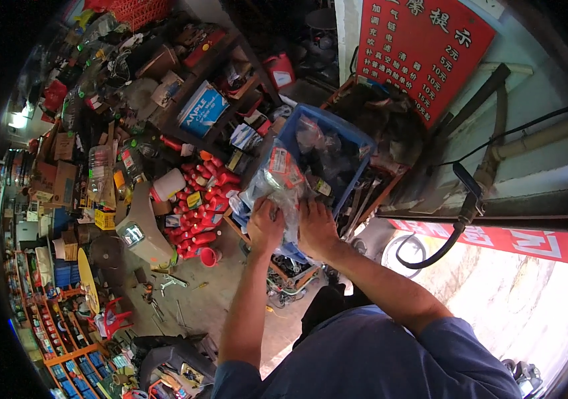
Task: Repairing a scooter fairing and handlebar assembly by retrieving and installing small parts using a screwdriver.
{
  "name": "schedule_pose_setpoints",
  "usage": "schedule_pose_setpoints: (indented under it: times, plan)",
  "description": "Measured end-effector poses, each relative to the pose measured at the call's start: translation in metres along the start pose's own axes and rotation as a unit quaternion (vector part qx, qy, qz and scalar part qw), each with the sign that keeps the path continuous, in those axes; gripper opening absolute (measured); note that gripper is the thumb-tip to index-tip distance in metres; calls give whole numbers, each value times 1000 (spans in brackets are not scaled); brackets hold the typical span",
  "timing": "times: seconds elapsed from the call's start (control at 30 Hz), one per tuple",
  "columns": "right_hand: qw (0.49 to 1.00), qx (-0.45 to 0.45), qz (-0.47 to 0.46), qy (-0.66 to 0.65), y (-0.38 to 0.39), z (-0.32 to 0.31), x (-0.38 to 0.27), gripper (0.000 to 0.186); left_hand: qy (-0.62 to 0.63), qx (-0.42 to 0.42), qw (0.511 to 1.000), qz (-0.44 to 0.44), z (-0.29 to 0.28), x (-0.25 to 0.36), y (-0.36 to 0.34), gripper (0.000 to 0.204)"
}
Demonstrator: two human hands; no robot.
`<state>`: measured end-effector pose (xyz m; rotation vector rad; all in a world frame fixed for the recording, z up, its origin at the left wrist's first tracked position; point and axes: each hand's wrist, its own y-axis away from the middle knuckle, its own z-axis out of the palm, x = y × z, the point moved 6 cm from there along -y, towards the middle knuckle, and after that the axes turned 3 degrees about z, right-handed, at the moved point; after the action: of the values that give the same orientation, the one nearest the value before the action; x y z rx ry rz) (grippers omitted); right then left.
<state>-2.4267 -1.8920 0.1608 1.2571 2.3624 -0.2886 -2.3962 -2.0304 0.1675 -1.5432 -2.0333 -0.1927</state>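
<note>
Fingers half-curled, the left hand [266,226] and the flatter right hand [317,229] touch a crinkled clear plastic bag [282,174] just ahead, grip unclear, probably light, slippery, best pinched by its folds, a blue crate [350,136] extending beyond.

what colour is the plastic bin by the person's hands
The plastic bin is blue, shown in the head view.

Left fingers [264,207] and right fingers [314,211] on clear plastic packaging [274,177], blue crate [337,122] alongside, red bottles [199,218] farther left

The blue crate [337,126] beneath and beyond the fingers [314,211] carries clear plastic bags [310,135]; the floor [216,300], left of the fingers, bears a red cup [210,257] and metal tools [173,282].
</note>
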Motion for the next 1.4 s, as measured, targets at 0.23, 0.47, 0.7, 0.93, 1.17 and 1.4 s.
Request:
schedule_pose_setpoints:
  times: [0.23, 0.47, 0.7, 0.93, 1.17, 1.4]
  plan:
    - [1000, 22, -11, -16, 2, 2, 4, 60, 2, 1, 1000, -3, 1, 0, 0, 18]
    - [999, 2, -21, -36, 2, -1, 7, 60, 8, 12, 1000, 4, -2, 3, 0, 17]
    - [997, 45, -40, -39, 2, -2, 7, 58, 13, 9, 1000, -2, -1, 2, -1, 16]
    - [997, 20, -31, -66, 0, -1, 9, 53, 7, 11, 1000, -1, -3, 3, -1, 17]
    - [992, 30, -36, -115, -3, -9, 9, 46, -7, -18, 998, -58, -7, 6, 0, 17]
    - [992, 118, -2, -55, -17, -9, 37, 52, 22, -6, 998, -56, -9, 6, -1, 15]
